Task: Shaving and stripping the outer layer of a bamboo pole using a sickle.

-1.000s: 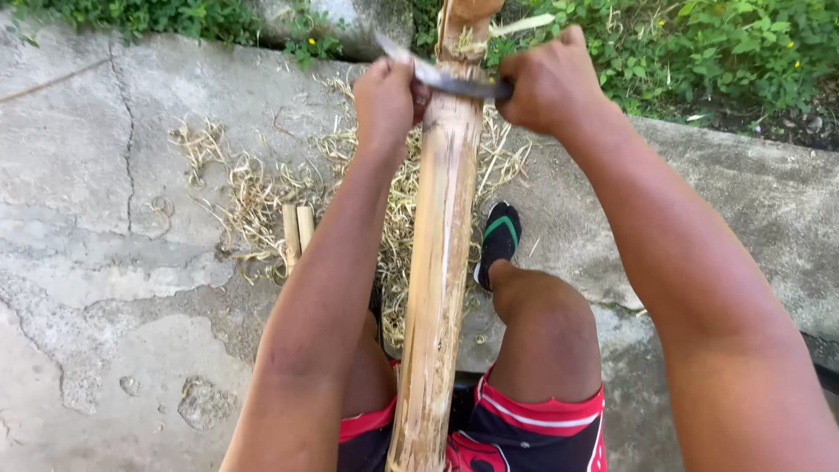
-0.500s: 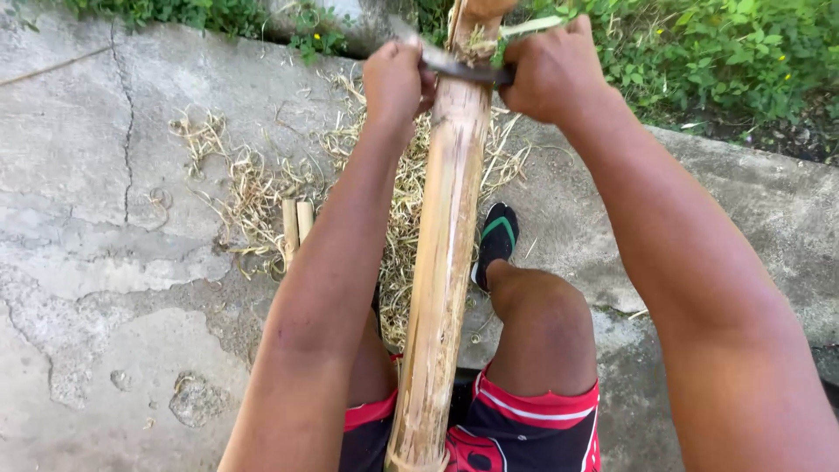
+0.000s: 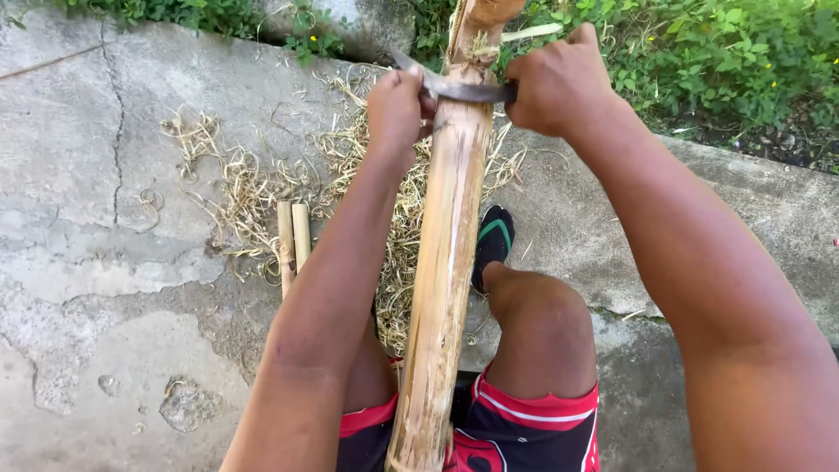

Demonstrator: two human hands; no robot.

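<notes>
Two short cut sticks (image 3: 294, 240) on cracked concrete at far left, beside pale shavings (image 3: 245, 188). Left hand (image 3: 396, 109) closed tight on blade (image 3: 463, 90) tip; bamboo pole (image 3: 446, 262) upright between knees; right hand (image 3: 555, 83) fisted on blade handle. Best drawn level toward body, both grips firm, pressure even and shallow.

Outdoors in plain daylight, the ground is a rough grey concrete slab (image 3: 105, 288) with a long crack (image 3: 116, 131) running down it and patchy worn spots. Dry straw-coloured shavings (image 3: 253, 188) are scattered across it, and leafy green weeds (image 3: 725, 61) with small yellow flowers crowd the far edge.
</notes>
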